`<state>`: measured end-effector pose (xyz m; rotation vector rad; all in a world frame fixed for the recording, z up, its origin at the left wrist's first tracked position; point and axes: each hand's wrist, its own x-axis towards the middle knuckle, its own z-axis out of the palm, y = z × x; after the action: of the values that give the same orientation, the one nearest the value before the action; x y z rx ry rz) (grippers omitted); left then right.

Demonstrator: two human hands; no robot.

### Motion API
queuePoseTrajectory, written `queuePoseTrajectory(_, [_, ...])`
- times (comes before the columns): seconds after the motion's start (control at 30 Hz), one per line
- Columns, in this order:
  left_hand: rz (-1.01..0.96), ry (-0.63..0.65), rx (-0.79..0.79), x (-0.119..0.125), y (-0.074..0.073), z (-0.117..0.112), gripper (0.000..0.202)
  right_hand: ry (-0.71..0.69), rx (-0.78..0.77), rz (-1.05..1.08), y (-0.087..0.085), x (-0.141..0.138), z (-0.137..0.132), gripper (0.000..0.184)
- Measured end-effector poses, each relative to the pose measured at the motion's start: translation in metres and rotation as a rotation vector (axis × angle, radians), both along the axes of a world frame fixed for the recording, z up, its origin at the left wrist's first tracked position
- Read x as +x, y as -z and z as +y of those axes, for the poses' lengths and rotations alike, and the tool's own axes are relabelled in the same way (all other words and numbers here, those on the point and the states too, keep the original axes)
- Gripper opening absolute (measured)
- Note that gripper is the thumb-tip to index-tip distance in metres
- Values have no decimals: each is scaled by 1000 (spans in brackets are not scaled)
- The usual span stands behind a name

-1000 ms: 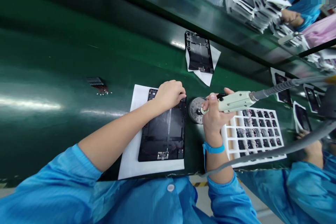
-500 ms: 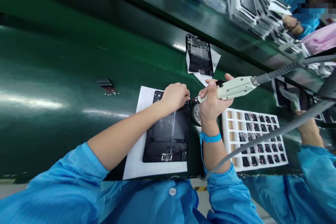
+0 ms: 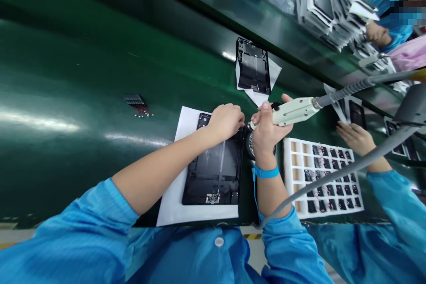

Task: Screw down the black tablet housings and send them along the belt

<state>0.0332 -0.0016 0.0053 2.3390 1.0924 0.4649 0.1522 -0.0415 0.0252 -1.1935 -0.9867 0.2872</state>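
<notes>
My right hand (image 3: 264, 135) is wrapped round a cream electric screwdriver (image 3: 296, 112) with a grey cable, its nose pointing left. Its tip is close to my left hand (image 3: 226, 120), whose fingers are curled together over the upper right corner of a black tablet housing (image 3: 213, 173). What those fingers hold, if anything, is hidden. The housing lies on a white sheet (image 3: 169, 208), with a small circuit board (image 3: 213, 198) at its lower edge. Partly behind my right hand is a round dish (image 3: 250, 145) with a speckled metallic surface.
A white foam tray (image 3: 288, 177) of small black parts stands right, under the cable. Several wired black parts (image 3: 135, 101) lie left. Another tablet housing (image 3: 254, 66) rests on paper farther back. A co-worker's hand (image 3: 357, 140) is at right; stacked tablets (image 3: 321, 13) stand across the bench.
The co-worker's hand at right has moved left and back, toward a white sheet. My hands keep nearly the same pose over the housing; the view has shifted slightly.
</notes>
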Motion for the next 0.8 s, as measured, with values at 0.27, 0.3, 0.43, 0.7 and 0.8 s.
queuePoseTrajectory(0.27, [8,11,22,-6,-2,-1,15,-22,-38,66,-6,8,-4,55])
queuePoseTrajectory(0.3, [-5,10,24,-6,-1,-1,15,7,-35,61,-10,12,-9,56])
queuePoseTrajectory(0.43, [-56,6,9,-6,3,0,17,110,44,33,-22,35,-32,44])
queuePoseTrajectory(0.7, [-91,0,23,-6,11,0,16,125,36,30,-10,48,-38,46])
queuePoseTrajectory(0.8, [-75,-5,29,-6,11,1,16,130,1,6,-5,49,-36,46])
